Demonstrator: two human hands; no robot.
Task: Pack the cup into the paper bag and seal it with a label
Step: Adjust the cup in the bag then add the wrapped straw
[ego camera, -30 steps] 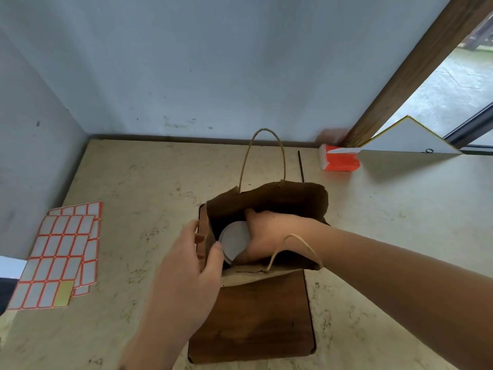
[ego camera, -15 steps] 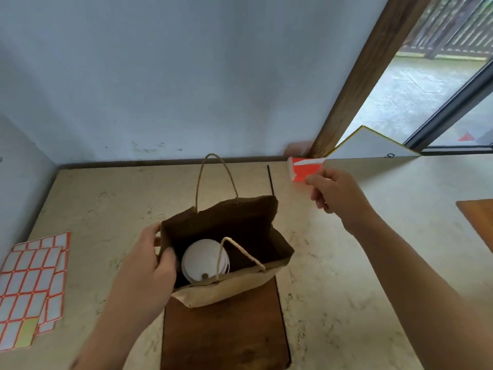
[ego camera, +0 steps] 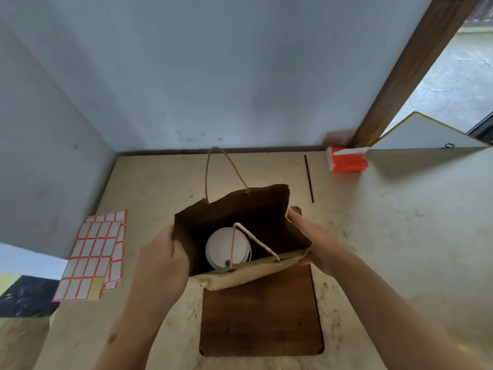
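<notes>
The left hand [ego camera: 162, 260] is clamped on the left wall of the paper bag [ego camera: 248, 273], thumb hooked inside the rim, fingers wrapped round the outside. Across the centre of the frame, the right hand [ego camera: 312, 239] presses flat against the bag's right wall, fingers pinching the creased top edge there. Between them the mouth of the bag is pulled wide into a rough rectangle.

That bag is brown kraft paper, matte and crumpled along its rim, dark in its shadowed inside. Two twisted paper-cord handles: the far one stands up in a tall loop toward the upper middle, the near one droops inward across the opening.

Down inside sits the cup [ego camera: 228, 248], upright, seen from above: a smooth white round lid with a small dark sip hole near its lower edge. The drooping cord crosses right over it.

The bag stands on a dark wooden board [ego camera: 261, 316], rectangular with rounded corners, grain showing, lying on the pale, speckled stone-look table [ego camera: 400, 236].

At the left of the frame, flat on the table, lie label sheets [ego camera: 93, 257], white rectangles with red borders in a grid, one yellowish label at the lower corner. In the upper right, a thin black straw [ego camera: 309, 178] lies straight, and beside it an orange and white packet [ego camera: 346, 162], against the wall.
</notes>
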